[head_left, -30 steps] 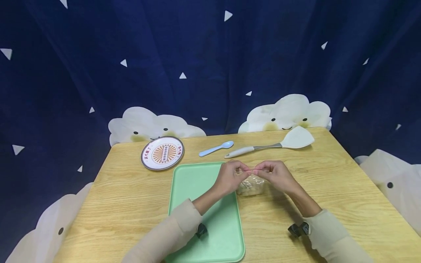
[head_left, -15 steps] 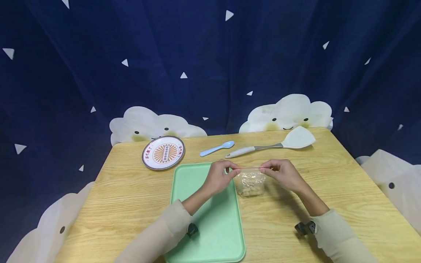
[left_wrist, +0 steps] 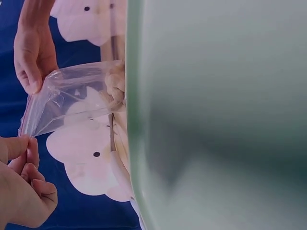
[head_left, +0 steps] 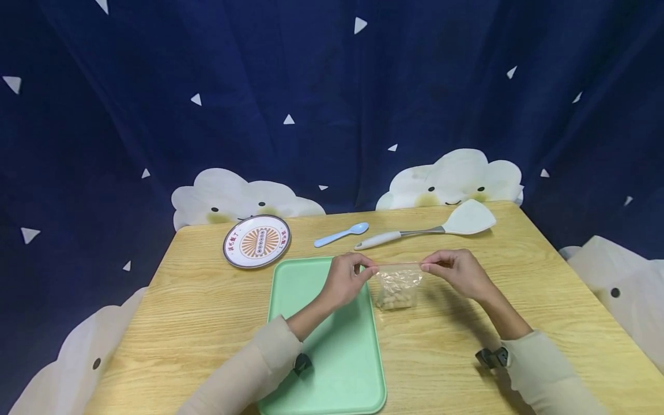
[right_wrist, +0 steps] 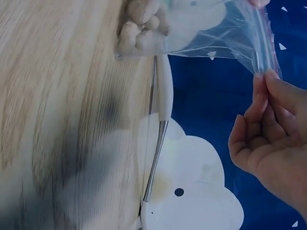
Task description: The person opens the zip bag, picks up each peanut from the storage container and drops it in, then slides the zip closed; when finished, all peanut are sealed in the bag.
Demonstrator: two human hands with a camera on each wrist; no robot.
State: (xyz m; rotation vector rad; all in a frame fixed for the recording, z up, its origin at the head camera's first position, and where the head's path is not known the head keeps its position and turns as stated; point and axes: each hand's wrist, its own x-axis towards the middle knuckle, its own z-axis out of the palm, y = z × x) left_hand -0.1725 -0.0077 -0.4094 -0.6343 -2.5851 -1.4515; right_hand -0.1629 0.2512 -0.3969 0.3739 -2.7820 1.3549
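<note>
A clear zip bag (head_left: pixel 398 282) stands on the table just right of the green tray (head_left: pixel 332 357), its red-lined top edge stretched between both hands. My left hand (head_left: pixel 343 280) pinches the left end of that edge between thumb and fingers. At the opposite end, my right hand (head_left: pixel 461 274) pinches it the same way. Several tan lumps (right_wrist: pixel 143 24), which look like peanuts in the shell, lie in the bottom of the bag. In the left wrist view the seal strip (left_wrist: pixel 32 112) runs straight from hand to hand.
Behind the tray lies a round patterned plate (head_left: pixel 257 242). A light blue spoon (head_left: pixel 339 234) and a white spatula (head_left: pixel 467 219) with a grey shaft lie along the back of the wooden table (head_left: pixel 197 323). A dark blue curtain (head_left: pixel 332 86) hangs behind.
My hands started close together over the bag and have moved apart, left hand leftward and right hand rightward. The top edge is now spread out straight, and more of the bag shows.
</note>
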